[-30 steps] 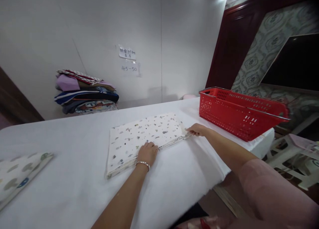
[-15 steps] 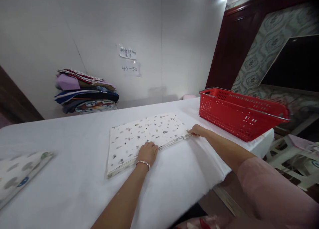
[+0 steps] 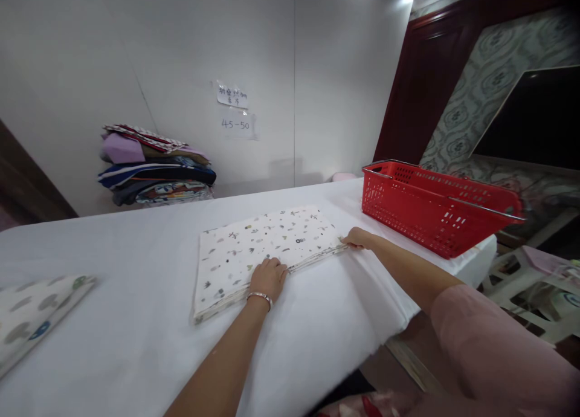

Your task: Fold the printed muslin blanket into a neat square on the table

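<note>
A white cloth [image 3: 267,239] with a small printed pattern of plants and dots lies folded flat in several layers. My left hand [image 3: 269,277], with a bracelet at its wrist, is closed over the middle of the cloth's near edge, fingertips on the top layer. At the near right corner, my right hand [image 3: 357,238] pinches the layers together. Its fingertips are partly hidden. Another folded white cloth [image 3: 40,314] with larger grey and blue shapes is at the left, cut off by the frame.
A white-covered table [image 3: 149,266] carries these things. On its right end stands a red perforated basket [image 3: 421,205] with metal handles. A pile of folded fabrics [image 3: 156,166] is against the back wall. Right of the table is a white plastic stool [image 3: 530,284].
Both hands keep their places on the patterned cloth, which lies as before. The view has shifted very slightly.
</note>
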